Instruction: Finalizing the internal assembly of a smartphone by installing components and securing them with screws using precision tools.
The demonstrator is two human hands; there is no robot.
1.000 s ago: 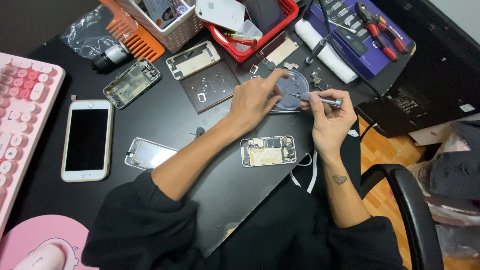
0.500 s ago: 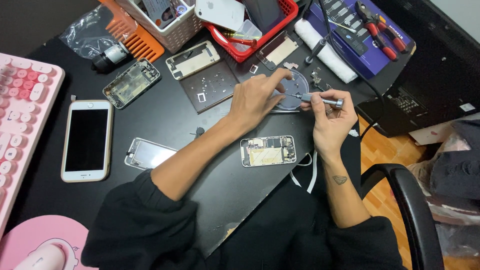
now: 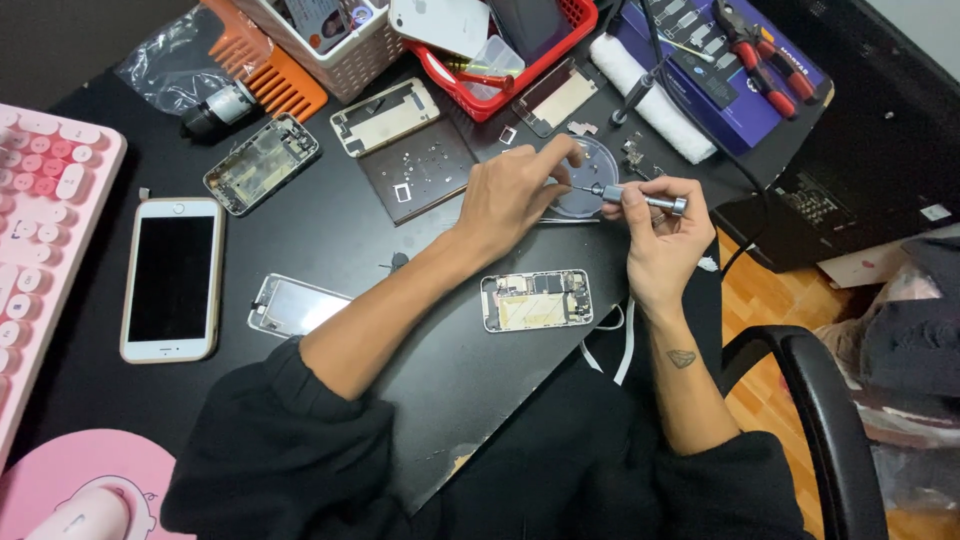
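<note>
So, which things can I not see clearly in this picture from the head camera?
- Screwdriver tip: too small, and it meets the left hand fingers, so what it touches is unclear.
- Round clear dish: partly covered by the left hand; its contents are hidden.
- Pink keyboard: cut by the left edge.
- Pink mouse: cut by the bottom edge.
- Right hand grip: fingers curl over the handle, palm side hidden.

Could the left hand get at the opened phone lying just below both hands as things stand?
Probably yes. The left hand is at the round clear dish with its fingers spread, not gripping anything visible. The opened phone lies uncovered on the black table, with nothing between.
</note>
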